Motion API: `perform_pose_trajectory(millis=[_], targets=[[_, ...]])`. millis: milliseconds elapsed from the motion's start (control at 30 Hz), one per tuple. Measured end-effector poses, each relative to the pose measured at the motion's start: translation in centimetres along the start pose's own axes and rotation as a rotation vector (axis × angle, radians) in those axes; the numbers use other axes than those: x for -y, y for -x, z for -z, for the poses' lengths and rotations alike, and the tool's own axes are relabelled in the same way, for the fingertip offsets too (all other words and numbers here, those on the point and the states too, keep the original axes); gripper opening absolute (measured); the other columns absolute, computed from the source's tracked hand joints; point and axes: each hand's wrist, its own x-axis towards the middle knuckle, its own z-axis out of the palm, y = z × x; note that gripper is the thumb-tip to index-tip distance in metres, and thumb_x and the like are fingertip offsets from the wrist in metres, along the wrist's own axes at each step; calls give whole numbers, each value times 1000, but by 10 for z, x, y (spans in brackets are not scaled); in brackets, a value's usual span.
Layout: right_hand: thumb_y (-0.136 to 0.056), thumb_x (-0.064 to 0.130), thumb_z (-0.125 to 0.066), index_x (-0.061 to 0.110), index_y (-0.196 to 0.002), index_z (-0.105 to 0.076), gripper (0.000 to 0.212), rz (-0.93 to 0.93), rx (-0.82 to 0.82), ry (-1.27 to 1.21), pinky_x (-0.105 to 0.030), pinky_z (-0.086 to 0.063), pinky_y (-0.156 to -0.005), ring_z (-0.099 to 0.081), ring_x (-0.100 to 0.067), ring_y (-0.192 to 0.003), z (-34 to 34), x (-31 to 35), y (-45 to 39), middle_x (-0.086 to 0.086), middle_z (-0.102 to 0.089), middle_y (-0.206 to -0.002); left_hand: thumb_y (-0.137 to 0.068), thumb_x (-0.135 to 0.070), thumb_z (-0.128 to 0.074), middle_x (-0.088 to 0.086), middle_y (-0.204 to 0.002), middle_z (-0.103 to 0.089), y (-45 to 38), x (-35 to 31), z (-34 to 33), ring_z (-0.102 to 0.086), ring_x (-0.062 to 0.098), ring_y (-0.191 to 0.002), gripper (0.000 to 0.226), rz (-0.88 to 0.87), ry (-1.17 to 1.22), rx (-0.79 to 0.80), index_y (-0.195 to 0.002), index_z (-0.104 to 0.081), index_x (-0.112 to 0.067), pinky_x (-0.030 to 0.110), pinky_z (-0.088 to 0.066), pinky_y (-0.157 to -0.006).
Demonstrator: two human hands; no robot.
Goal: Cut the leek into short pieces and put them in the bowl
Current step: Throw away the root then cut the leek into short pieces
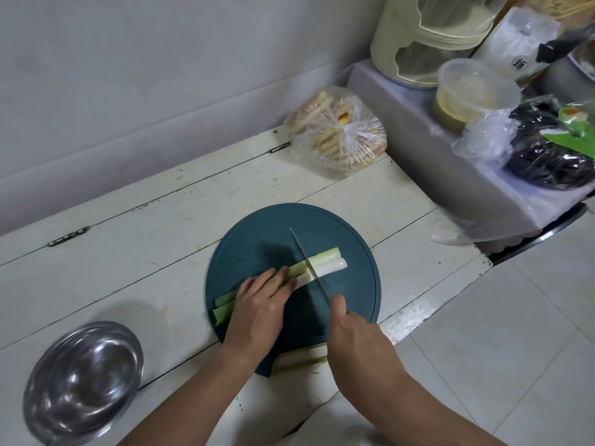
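Note:
Two leek lengths [325, 260] lie side by side across a round dark teal cutting board [257, 233], white ends to the right, green ends to the left. My left hand [260, 300] presses down on their middle and hides that part. My right hand [354, 336] grips a knife [309, 268] whose blade crosses both leeks just right of my left fingertips. An empty steel bowl [83, 381] stands on the counter at the lower left, apart from the board.
A plastic bag of flatbreads [335, 130] sits at the back of the white counter [128, 252]. To the right, a raised grey box [402, 130] carries a cream container, a plastic tub and bags. The counter's right edge drops to a tiled floor [515, 333].

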Motion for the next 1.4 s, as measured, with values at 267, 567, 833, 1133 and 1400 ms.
perform_pose_trajectory(millis=[267,567,833,1133,1400], targets=[[-91,-4,-50,14,-117,-35,35,-36,-14,-19,-37,-44,-64,-65,-34,-82,-8,7,-32,-12,-70,-100,-84,2,-67,2,-140,-61,-3,5,-2,-57,25,-125,45,5,46,-3,-124,-67,-19,45,-47,-98],[-97,6,-44,13,-129,-35,34,22,-118,-54,-41,-43,-63,-66,-39,-90,-17,12,-72,-18,-68,-104,-81,3,-69,2,-139,-62,-2,2,-3,-59,25,-124,45,12,30,18,-122,-69,-17,43,-48,-95],[-95,4,-42,15,-123,-37,30,5,-115,-83,-49,-52,-71,-66,-40,-87,-19,-2,-52,-18,-69,-101,-93,-32,-66,10,-153,-47,-2,8,19,-44,25,-141,66,53,61,138,-151,-38,-14,38,-34,-116],[-99,12,-46,21,-106,-34,16,17,-190,-158,-46,-59,-64,-63,-27,-67,-22,-14,-17,-8,-66,-82,-85,-33,-73,6,-139,-55,32,32,39,-53,27,-124,55,-23,-142,120,-136,-54,-25,43,-47,-103],[-96,7,-43,29,-88,-21,32,30,-176,-167,-40,-45,-51,-54,-26,-57,-30,-9,7,-1,-53,-66,-83,-25,-78,9,-137,-62,32,37,21,-60,25,-124,59,34,-76,22,-136,-57,-10,38,-50,-102]])
